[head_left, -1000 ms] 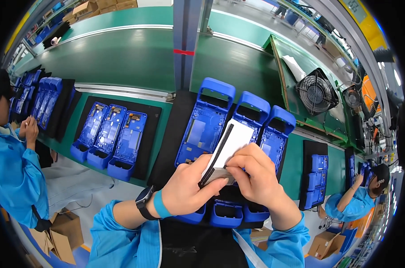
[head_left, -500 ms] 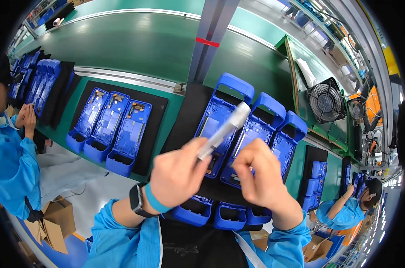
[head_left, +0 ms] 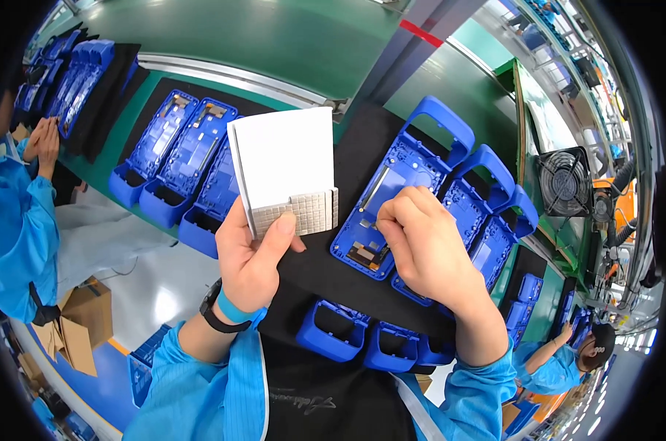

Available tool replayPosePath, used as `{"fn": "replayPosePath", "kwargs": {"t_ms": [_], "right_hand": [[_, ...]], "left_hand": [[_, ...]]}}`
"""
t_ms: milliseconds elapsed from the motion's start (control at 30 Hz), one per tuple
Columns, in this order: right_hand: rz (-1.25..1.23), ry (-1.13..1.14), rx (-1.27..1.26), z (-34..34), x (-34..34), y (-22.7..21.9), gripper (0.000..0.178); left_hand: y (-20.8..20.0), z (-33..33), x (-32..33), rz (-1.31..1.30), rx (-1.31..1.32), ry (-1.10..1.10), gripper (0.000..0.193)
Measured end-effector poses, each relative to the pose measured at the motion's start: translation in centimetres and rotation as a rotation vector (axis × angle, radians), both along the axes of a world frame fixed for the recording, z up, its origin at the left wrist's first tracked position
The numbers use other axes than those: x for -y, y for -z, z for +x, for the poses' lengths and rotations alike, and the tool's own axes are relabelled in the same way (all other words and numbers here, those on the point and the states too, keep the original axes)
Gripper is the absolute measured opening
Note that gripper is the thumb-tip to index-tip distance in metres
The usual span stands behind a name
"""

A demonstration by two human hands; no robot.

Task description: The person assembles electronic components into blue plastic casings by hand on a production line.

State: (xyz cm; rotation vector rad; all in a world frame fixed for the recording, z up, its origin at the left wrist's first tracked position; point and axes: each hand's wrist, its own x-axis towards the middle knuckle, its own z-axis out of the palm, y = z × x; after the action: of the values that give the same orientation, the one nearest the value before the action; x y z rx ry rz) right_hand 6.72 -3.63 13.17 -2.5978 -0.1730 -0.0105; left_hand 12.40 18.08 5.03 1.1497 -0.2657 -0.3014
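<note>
A black mat [head_left: 325, 264] is laid on the green desk [head_left: 222, 37] at centre frame. A blue casing [head_left: 402, 187] is pinched at its lower part by the right hand [head_left: 421, 246]. A white sticker sheet [head_left: 285, 169] is gripped upright by the left hand [head_left: 252, 257].

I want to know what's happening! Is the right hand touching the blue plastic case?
Touching. In the head view, the right hand rests its pinched fingertips directly on the inside of the blue case, with no gap visible between them.
</note>
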Motion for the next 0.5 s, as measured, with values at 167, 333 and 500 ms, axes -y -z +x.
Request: {"fn": "replayPosePath", "kwargs": {"t_ms": [167, 333, 500], "right_hand": [[-0.075, -0.031, 0.005, 0.4, -0.6, 1.4, 0.005], [-0.177, -0.004, 0.008, 0.6, -1.0, 1.4, 0.005], [-0.210, -0.015, -0.041, 1.1, -1.0, 1.3, 0.004]], "left_hand": [[0.8, -0.3, 0.4, -0.111, -0.059, -0.014, 0.035], [1.0, -0.3, 0.3, -0.138, -0.075, 0.029, 0.036], [1.2, -0.2, 0.2, -0.153, -0.088, 0.046, 0.037]]}}
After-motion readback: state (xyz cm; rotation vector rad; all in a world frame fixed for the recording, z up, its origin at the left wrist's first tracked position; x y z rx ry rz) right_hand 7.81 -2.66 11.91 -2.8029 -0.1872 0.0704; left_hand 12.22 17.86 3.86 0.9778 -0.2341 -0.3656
